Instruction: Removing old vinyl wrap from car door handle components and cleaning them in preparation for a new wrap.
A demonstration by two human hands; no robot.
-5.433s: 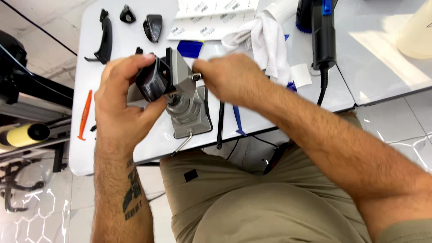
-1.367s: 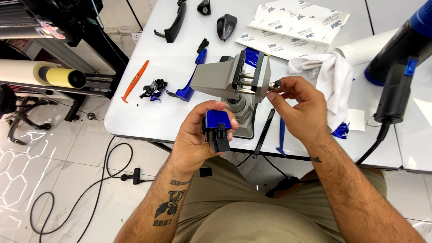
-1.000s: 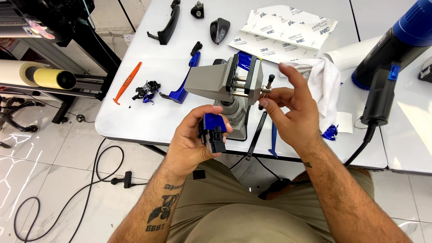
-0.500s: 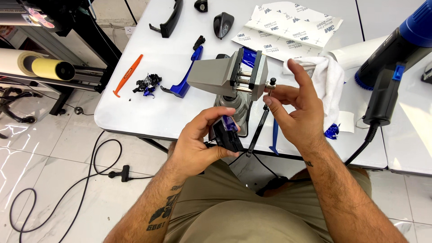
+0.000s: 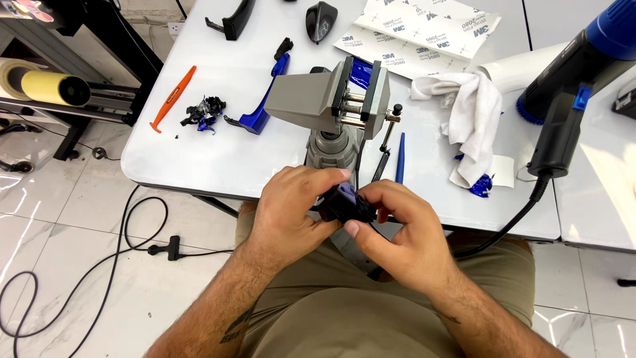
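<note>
Both hands work just in front of the grey metal bench vise (image 5: 329, 106), below the near edge of the white tabletop (image 5: 218, 159), over my lap. My left hand (image 5: 286, 212) and right hand (image 5: 397, 235) close together on one small part, dark plastic partly wrapped in glossy blue film (image 5: 344, 202). Left grip: fingers wrapped over the part's left end, thumb below. Right grip: thumb and forefinger pinched on its right end. Both grips are clamped on the part; neither is spread.

Handling judgement: the part looks light and rigid, a hard moulded shell. The film skin looks smooth, likely slippery, and soft enough to scuff or crease under nails. Best hold is on the bare dark edges, with fingertip pads only on the film.

Left of the vise: a blue-wrapped handle-shaped piece (image 5: 260, 109), film scraps (image 5: 204, 113), an orange plastic squeegee (image 5: 172, 98). Right of the vise: a white cloth (image 5: 472, 113), a blue-and-black heat gun (image 5: 583, 73).
</note>
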